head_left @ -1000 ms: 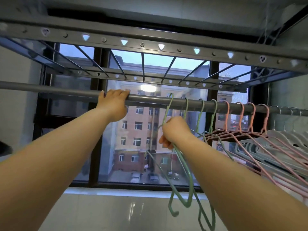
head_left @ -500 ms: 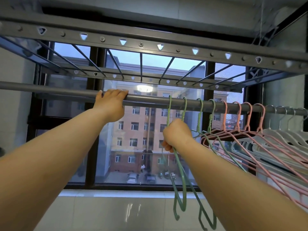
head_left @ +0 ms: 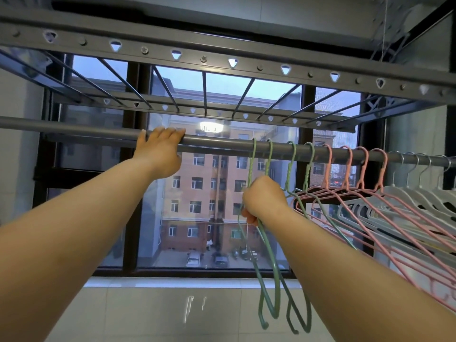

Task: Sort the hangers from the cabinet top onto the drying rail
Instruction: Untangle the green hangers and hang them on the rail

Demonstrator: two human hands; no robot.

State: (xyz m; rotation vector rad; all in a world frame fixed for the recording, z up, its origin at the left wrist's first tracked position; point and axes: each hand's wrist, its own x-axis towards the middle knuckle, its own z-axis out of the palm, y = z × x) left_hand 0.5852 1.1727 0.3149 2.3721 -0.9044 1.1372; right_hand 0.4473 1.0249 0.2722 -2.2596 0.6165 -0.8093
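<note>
A grey drying rail runs across the view in front of a window. My left hand grips the rail from below, left of the hangers. My right hand grips two green hangers just under their necks; both hooks sit over the rail. Right of them hang two more green hangers, then several pink hangers, then several white hangers at the far right.
A grey rack frame with cross bars sits overhead, close above the rail. The window frame stands behind and a tiled sill lies below. The rail's left stretch carries no hangers.
The hooks of the two green hangers in my right hand have settled onto the rail, and the hangers swung a little right. My left hand has stayed on the rail.
</note>
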